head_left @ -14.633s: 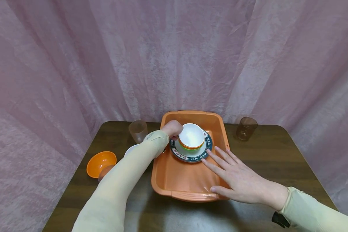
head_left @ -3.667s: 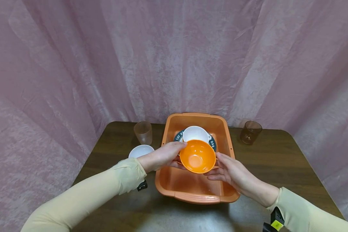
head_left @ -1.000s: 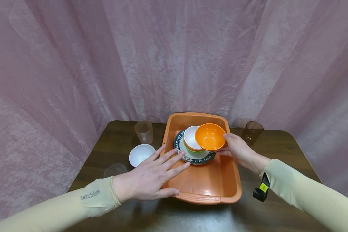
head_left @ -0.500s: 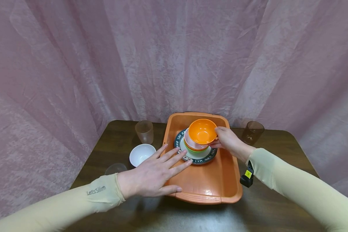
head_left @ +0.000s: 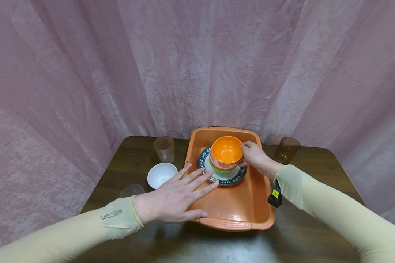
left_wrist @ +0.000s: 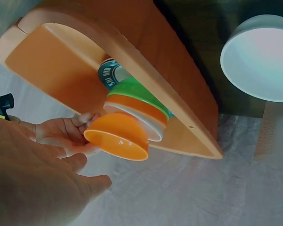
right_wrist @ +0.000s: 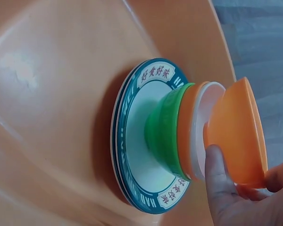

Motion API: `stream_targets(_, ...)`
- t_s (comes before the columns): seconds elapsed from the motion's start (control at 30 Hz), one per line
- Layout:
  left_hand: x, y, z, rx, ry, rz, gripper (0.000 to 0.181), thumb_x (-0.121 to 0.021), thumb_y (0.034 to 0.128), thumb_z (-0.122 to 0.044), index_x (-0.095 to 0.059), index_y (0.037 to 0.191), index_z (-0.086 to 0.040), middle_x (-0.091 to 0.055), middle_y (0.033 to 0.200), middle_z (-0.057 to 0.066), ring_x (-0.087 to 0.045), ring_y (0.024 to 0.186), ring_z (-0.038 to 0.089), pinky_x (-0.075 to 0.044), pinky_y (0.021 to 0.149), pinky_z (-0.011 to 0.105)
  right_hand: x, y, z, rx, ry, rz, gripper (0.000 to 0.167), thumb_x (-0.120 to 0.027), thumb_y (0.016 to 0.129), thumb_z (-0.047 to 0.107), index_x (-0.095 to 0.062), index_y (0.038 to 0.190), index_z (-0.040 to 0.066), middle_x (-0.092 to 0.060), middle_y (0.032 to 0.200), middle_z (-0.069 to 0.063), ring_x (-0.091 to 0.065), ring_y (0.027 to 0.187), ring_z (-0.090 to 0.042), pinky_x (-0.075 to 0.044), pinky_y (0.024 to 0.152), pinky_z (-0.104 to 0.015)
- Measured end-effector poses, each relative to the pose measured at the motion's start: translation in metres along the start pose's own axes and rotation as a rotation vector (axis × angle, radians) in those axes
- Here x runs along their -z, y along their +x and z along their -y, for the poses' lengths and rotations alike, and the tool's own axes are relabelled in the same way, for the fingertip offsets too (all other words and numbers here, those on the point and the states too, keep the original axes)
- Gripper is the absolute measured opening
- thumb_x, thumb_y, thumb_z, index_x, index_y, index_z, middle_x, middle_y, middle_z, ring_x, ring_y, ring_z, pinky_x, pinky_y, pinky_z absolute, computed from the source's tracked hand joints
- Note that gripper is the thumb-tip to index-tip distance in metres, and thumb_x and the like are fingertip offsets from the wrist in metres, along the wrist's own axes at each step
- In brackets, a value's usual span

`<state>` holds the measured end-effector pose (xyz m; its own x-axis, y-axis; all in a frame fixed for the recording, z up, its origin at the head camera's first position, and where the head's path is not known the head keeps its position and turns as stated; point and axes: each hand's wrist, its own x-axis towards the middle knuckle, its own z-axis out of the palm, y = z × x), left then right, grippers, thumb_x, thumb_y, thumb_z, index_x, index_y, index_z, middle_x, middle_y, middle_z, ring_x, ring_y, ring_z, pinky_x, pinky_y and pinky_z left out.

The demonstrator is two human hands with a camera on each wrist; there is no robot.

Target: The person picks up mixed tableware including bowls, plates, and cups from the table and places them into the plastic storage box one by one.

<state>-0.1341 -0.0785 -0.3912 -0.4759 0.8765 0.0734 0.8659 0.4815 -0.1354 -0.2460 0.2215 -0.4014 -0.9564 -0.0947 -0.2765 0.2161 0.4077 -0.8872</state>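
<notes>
My right hand (head_left: 256,156) pinches the rim of an orange bowl (head_left: 226,149) from the right. The bowl's base sits at the mouth of a white bowl (right_wrist: 210,99), slightly tilted in the right wrist view. Below the white bowl are nested another orange bowl (right_wrist: 186,127) and a green bowl (right_wrist: 165,132). This stack rests on blue-rimmed white plates (head_left: 230,181) inside an orange tub (head_left: 230,206). Over the tub's left front edge, my left hand (head_left: 177,199) is spread with straight fingers and holds nothing; whether it touches the rim I cannot tell.
A separate white bowl (head_left: 161,175) stands on the table left of the tub. Behind it is a clear tumbler (head_left: 164,149). A transparent round vessel (head_left: 131,190) is partly behind the left forearm. One brown glass (head_left: 287,149) stands at the back right, before a pink curtain (head_left: 197,65).
The orange bowl came from the table's left, passed between both hands, and has moved left and down onto the stack in my right hand. The left hand has stayed nearly still this last second.
</notes>
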Motion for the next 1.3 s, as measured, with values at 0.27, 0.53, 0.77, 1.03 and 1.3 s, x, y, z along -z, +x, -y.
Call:
stream_targets(0.27, -0.001, 0.0, -0.001, 0.007, -0.011, 0.028, 0.079, -0.028, 0.1018, -0.071, -0.02, 0.165, -0.026, -0.005, 0.172, 0.005, -0.01, 0.157, 0.025, -0.006, 0.123, 0.057, -0.002, 0.004, -0.002, 0.012, -0.062, 0.007, 0.048, -0.03, 0.113, 0.016, -0.031, 0.151, -0.013, -0.052, 0.136, -0.033, -0.071, 0.094, -0.034, -0.058, 0.087, -0.046)
stream_targets(0.53, -0.003, 0.0, -0.001, 0.009, -0.022, 0.028, 0.078, -0.029, 0.1013, -0.072, -0.022, 0.165, -0.027, -0.003, 0.172, 0.005, -0.01, 0.157, 0.025, -0.007, 0.123, 0.057, -0.003, 0.005, -0.004, 0.011, -0.105, -0.011, 0.048, -0.032, 0.113, 0.015, -0.032, 0.151, -0.015, -0.053, 0.135, -0.034, -0.072, 0.085, -0.032, -0.061, 0.076, -0.038)
stream_targets(0.77, -0.004, 0.0, -0.002, 0.011, -0.028, 0.038, 0.079, -0.027, 0.1012, -0.072, -0.02, 0.165, -0.027, -0.005, 0.172, 0.004, -0.007, 0.157, 0.024, -0.007, 0.123, 0.058, -0.005, 0.008, -0.004, -0.006, -0.13, -0.015, 0.049, -0.031, 0.112, 0.014, -0.029, 0.153, -0.014, -0.048, 0.142, -0.034, -0.072, 0.087, -0.033, -0.061, 0.077, -0.038)
stream_targets(1.03, -0.006, 0.0, -0.003, 0.004, -0.017, 0.028, 0.079, -0.028, 0.1015, -0.072, -0.022, 0.165, -0.026, -0.007, 0.172, 0.004, -0.008, 0.157, 0.024, -0.008, 0.123, 0.057, -0.007, 0.013, -0.008, -0.019, -0.14, 0.001, 0.051, -0.032, 0.112, 0.013, -0.026, 0.154, -0.015, -0.045, 0.147, -0.033, -0.071, 0.085, -0.032, -0.061, 0.078, -0.039)
stream_targets(1.3, -0.008, 0.001, -0.004, 0.0, -0.018, 0.02, 0.078, -0.028, 0.1016, -0.072, -0.024, 0.165, -0.025, -0.009, 0.172, 0.004, -0.009, 0.157, 0.024, -0.01, 0.123, 0.057, -0.009, 0.015, -0.013, -0.031, -0.161, 0.003, 0.049, -0.033, 0.112, 0.012, -0.03, 0.152, -0.015, -0.055, 0.132, -0.032, -0.07, 0.079, -0.025, -0.061, 0.078, -0.038)
